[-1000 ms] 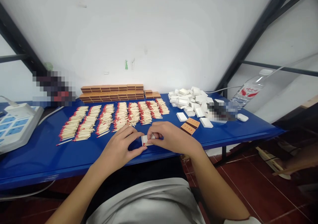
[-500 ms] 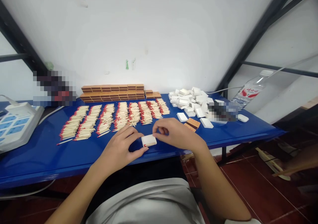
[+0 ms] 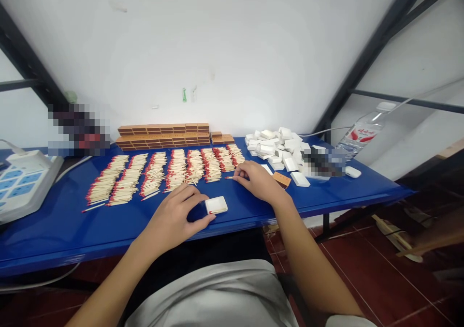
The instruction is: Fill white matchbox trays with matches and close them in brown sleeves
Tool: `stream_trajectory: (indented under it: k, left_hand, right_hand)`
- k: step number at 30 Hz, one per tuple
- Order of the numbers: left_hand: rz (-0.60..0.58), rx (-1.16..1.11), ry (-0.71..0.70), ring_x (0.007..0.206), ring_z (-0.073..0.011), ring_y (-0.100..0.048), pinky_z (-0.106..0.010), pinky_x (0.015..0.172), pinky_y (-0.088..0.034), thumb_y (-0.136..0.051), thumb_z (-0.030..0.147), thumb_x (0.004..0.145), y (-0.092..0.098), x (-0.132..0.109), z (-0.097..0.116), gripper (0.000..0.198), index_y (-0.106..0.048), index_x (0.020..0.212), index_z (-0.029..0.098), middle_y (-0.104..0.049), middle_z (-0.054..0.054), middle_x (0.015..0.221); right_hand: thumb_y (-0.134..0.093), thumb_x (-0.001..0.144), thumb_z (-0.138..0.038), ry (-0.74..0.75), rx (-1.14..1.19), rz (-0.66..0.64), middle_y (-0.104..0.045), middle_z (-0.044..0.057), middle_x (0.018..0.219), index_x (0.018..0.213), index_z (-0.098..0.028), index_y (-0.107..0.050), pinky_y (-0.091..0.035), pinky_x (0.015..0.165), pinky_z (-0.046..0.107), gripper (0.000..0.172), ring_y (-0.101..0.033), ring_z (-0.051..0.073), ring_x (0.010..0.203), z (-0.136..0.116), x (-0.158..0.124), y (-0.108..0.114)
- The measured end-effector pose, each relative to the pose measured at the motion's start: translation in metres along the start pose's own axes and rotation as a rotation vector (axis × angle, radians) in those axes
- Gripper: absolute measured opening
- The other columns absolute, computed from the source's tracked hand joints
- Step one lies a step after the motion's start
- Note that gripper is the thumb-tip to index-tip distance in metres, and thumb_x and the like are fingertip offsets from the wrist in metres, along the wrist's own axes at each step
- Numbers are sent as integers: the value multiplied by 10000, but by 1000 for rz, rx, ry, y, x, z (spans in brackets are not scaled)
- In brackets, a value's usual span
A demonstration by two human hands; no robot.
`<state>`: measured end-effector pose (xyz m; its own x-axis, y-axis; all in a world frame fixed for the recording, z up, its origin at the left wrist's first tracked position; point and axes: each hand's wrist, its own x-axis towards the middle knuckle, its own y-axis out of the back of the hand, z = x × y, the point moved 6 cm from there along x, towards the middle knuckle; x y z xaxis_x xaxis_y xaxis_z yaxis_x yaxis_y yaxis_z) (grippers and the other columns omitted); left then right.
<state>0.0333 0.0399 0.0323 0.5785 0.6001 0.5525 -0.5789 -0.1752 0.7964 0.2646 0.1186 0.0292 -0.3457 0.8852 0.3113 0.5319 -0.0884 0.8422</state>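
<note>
A white matchbox tray (image 3: 217,204) lies near the table's front edge with a match or two along its near side. The thumb and forefinger of my left hand (image 3: 179,211) are curved around the tray's left end, gripping it. My right hand (image 3: 256,181) is just in front of the rightmost pile of loose matches (image 3: 236,156). Its fingertips are pinched on a match (image 3: 229,177), whose red head points left; the rest of the stick is hidden by the fingers.
Several rows of matches (image 3: 155,174) lie across the blue table (image 3: 119,228). Brown matchboxes (image 3: 163,136) are stacked along the wall. On the right are a heap of white trays (image 3: 277,148), a brown box sleeve (image 3: 281,180) and a water bottle (image 3: 362,131). A power strip (image 3: 21,186) stands far left.
My right hand has moved from the tray's right side up and right to the match pile, and now pinches a match. The left hand has stayed at the tray.
</note>
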Motion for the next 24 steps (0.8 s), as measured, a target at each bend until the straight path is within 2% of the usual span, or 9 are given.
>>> stream_trajectory:
  k: [16, 24]
  left_hand:
    - [-8, 6, 7, 984, -255, -665, -419, 904, -557, -724, 383, 1011, -2, -1, -1, 238, -706, 1167, 204, -688, -83, 1041]
    - [-1, -2, 7, 969, -259, -670, -419, 889, -558, -730, 380, 1006, -1, 0, -2, 246, -718, 1166, 193, -692, -87, 1028]
  right_hand:
    - [-608, 1031, -241, -25, 27, -48, -629, 37, 890, 877, -200, -612, -406, 741, 317, 160, -559, 204, 859, 0, -3, -2]
    - [-606, 1023, -243, 30, 15, -15, -632, 36, 894, 867, -205, -602, -410, 753, 318, 161, -563, 201, 863, -4, -3, -3]
